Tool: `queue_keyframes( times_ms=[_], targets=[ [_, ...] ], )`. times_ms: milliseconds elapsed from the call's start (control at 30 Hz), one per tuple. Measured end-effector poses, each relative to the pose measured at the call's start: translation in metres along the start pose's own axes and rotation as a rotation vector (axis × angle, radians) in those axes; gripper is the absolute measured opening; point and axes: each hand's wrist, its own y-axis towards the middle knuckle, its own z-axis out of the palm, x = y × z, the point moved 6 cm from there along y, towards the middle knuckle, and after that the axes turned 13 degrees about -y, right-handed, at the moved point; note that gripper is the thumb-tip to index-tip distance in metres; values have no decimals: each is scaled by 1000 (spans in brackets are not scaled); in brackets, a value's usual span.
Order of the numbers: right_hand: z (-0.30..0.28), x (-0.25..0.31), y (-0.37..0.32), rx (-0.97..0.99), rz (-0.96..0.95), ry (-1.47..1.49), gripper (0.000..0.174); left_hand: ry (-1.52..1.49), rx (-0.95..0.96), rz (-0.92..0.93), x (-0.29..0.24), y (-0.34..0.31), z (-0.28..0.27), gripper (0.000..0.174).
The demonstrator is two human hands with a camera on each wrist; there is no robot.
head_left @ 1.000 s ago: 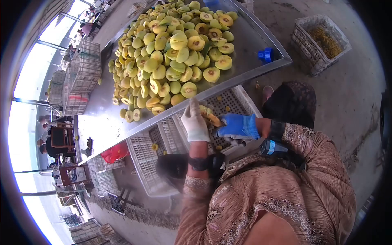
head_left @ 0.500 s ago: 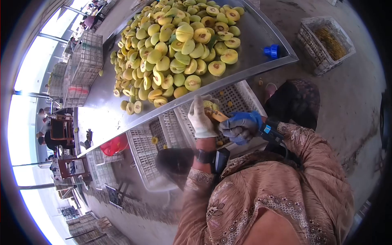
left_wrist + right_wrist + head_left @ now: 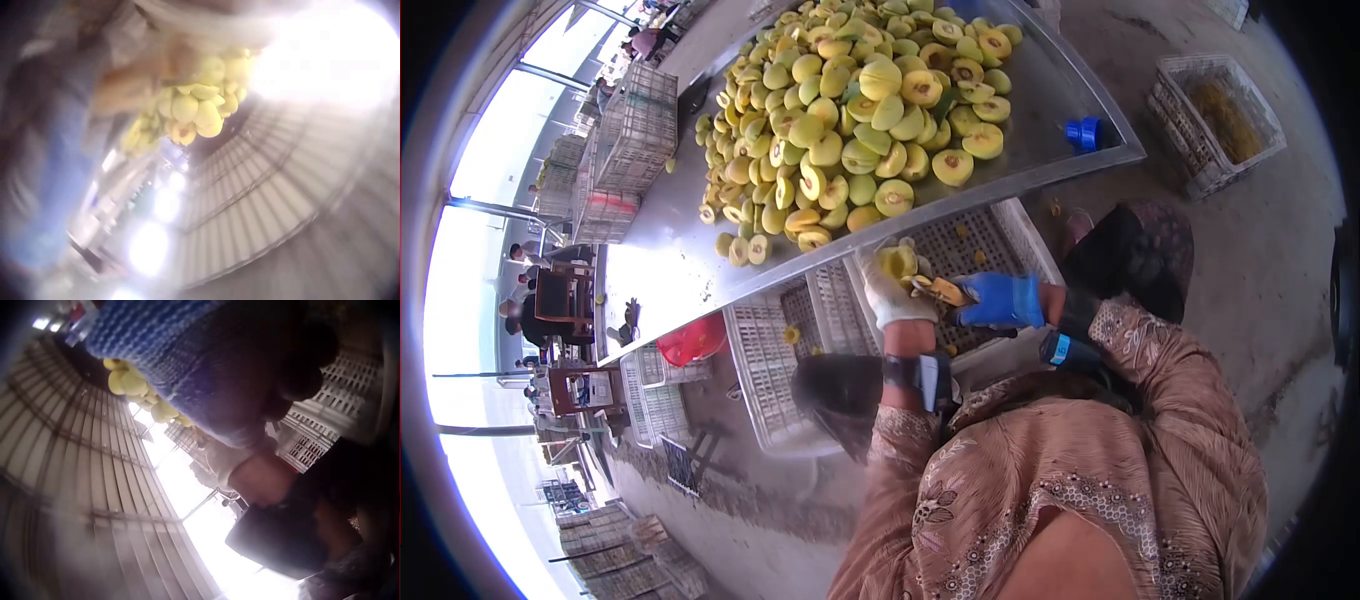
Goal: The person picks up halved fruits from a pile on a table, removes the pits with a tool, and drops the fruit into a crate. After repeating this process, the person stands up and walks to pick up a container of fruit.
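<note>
1. White-gloved left hand curls round a yellow fruit half, held just below the steel table's near edge.
2. Blue-gloved right hand grips an orange-handled tool, whose front end lies close against the fruit half.
3. Both hands hang over a white slatted crate with scattered bits inside.
4. The steel table bears a big pile of halved yellow fruit. A blue cap sits near its corner.
5. Both wrist views are too blurred to show the fingers.
</note>
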Motion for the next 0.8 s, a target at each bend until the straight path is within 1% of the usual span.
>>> queue_keyframes(
  times_ms=[33,67,167,200,267,300,367,400,433,467,500,533,567,633,700,767,800],
  targets=[
    [-2,-14,2,9,50,-13,36,26,20,53,-3,-1,3,48],
    [0,-29,2,24,104,-20,40,71,59,72,-8,5,-3,51],
    [-5,-8,-11,56,242,-454,41,112,51,197,-24,9,-11,54],
    [-7,-11,-10,-10,254,-443,41,151,85,204,-31,10,-15,56],
    [-16,-20,-10,-144,276,-428,42,223,79,258,-50,10,-23,54],
    [-17,-22,-11,-118,298,-422,43,261,80,286,-61,9,-24,54],
    [-23,-27,-11,-79,342,-410,43,317,-39,487,-100,-2,-24,51],
    [-28,-29,-11,-120,331,-382,43,474,-149,651,-122,-11,-19,53],
    [-31,-32,-11,-160,320,-353,43,917,-172,803,-149,-10,-8,56],
    [-33,-36,-9,-201,307,-325,43,1339,-362,898,-156,-11,-7,57],
    [-29,-42,-5,-178,269,-361,43,1758,-566,977,-157,-29,21,58],
    [-25,-50,2,-162,226,-400,42,1937,-543,1023,-151,-19,30,60],
    [-21,-58,11,-152,178,-445,42,2013,-427,1000,-137,-14,43,58],
    [-9,-76,23,-194,3,-688,40,2241,-234,707,-105,6,70,53],
    [-9,-79,13,-311,-177,-448,38,2344,-122,573,-71,35,79,49],
    [-14,-61,1,-121,165,-214,37,2402,-3,413,-44,45,102,49],
    [-20,-54,-3,-95,265,-197,37,2347,32,417,-36,50,109,51]
  ],
)
